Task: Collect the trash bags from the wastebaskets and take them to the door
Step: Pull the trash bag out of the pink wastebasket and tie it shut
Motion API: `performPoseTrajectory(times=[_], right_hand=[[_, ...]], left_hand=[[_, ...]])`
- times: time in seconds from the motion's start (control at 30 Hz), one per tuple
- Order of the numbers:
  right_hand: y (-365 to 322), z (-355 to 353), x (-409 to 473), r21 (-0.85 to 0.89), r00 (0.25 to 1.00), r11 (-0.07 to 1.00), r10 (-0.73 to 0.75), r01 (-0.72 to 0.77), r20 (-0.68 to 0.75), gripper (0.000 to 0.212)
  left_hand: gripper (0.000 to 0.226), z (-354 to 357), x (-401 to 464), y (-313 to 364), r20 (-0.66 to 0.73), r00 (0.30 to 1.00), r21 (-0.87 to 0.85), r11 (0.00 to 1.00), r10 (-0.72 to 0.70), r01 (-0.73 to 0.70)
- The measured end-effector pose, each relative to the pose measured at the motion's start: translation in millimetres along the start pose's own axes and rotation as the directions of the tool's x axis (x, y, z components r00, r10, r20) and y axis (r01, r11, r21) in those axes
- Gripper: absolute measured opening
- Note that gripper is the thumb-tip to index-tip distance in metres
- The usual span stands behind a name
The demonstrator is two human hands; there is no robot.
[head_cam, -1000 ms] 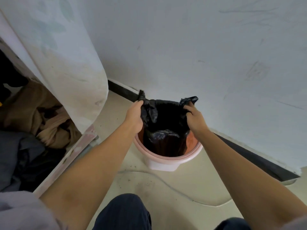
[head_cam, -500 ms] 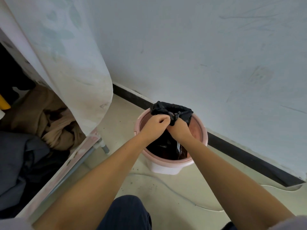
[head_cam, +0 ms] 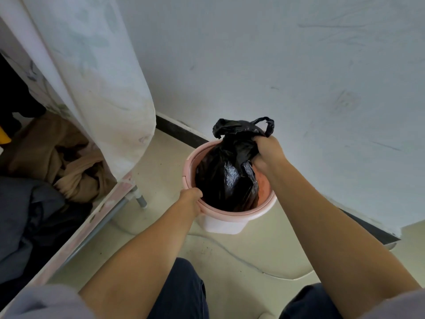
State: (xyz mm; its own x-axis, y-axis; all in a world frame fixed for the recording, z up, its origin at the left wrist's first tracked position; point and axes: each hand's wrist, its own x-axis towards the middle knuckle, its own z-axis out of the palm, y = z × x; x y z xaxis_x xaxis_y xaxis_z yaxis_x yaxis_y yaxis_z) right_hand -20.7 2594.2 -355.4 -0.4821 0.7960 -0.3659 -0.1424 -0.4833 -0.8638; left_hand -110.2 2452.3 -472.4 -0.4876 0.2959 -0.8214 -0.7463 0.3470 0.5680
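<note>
A black trash bag (head_cam: 226,173) stands half out of a pink wastebasket (head_cam: 232,221) on the floor by the wall. Its neck is bunched together, and its loop handles stick up above my right hand (head_cam: 266,151), which grips that neck. My left hand (head_cam: 190,200) grips the wastebasket's near left rim, fingers curled over the edge. The bag's lower part is still inside the basket.
A white wall (head_cam: 287,65) with a black baseboard (head_cam: 181,132) runs behind the basket. A fabric wardrobe with a pale curtain (head_cam: 101,88) and piled clothes (head_cam: 57,162) stands to the left, on a metal leg (head_cam: 140,199). A thin cable (head_cam: 241,261) lies on the beige floor.
Both hands had gathered the bag's mouth over the basket. Now my right hand alone holds the bunched neck higher up, and my left hand has moved down onto the basket rim.
</note>
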Motion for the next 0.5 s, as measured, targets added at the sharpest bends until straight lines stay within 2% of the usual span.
performPoseTrajectory(times=[0.13, 0.27, 0.5], right_hand=[[-35.0, -1.6, -8.0, 0.199, 0.999, 0.979, -0.044, 0.042, 0.005, 0.029], [-80.4, -18.7, -22.7, 0.337, 0.986, 0.927, -0.164, 0.164, -0.028, 0.026], [-140.1, -75.8, -62.9, 0.431, 0.916, 0.81, -0.37, 0.398, -0.151, 0.027]], left_hand=[[0.045, 6.9, -2.6, -6.2, -0.054, 0.998, -0.064, 0.997, 0.034, -0.037], [0.048, 10.0, 12.6, -11.5, -0.099, 0.992, -0.112, 0.99, 0.072, -0.083], [0.046, 24.7, 1.2, -14.8, -0.148, 0.981, -0.102, 0.984, 0.129, -0.144]])
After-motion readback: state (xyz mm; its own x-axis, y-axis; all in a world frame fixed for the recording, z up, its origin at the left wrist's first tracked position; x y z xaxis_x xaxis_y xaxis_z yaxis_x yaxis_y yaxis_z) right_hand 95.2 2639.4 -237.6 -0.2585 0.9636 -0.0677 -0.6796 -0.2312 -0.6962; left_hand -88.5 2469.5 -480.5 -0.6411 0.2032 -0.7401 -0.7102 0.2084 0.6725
